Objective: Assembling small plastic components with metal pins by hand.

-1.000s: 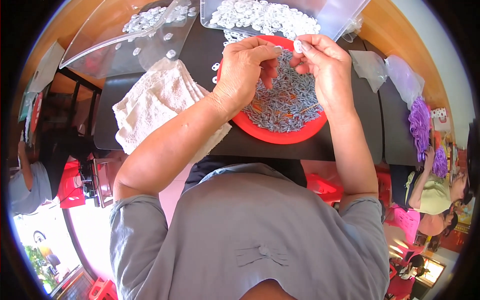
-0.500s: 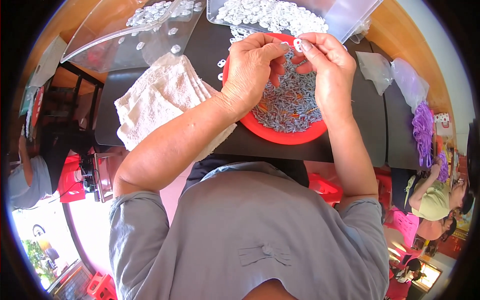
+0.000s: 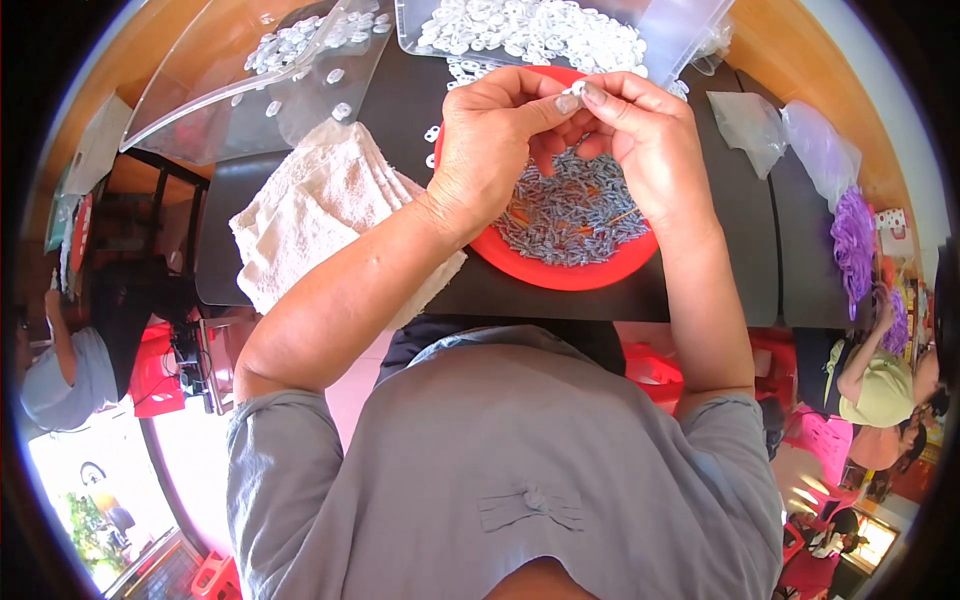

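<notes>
Over the far part of a red basin [image 3: 560,278], my two hands meet at the fingertips. My right hand [image 3: 655,145] pinches a small white plastic piece [image 3: 578,88] between thumb and fingers. Thumb and forefinger of my left hand [image 3: 490,140] are pressed together right against that piece. Whatever sits in the left fingertips is too small and covered to name. Below the hands, the basin holds a heap of small grey pin-like parts [image 3: 575,235], with some thin orange bits among them.
A clear bin [image 3: 680,60] of white pieces [image 3: 530,30] stands behind the basin. Left of it is another clear bin [image 3: 200,130]. A cream towel [image 3: 320,210] lies by my left forearm. Plastic bags [image 3: 750,130] and a purple bundle [image 3: 853,240] are at right, near a seated person [image 3: 885,385].
My fingertips have come together; the right hand has moved left toward the left hand. The white piece, earlier facing me with its holes showing, is now turned and mostly covered.
</notes>
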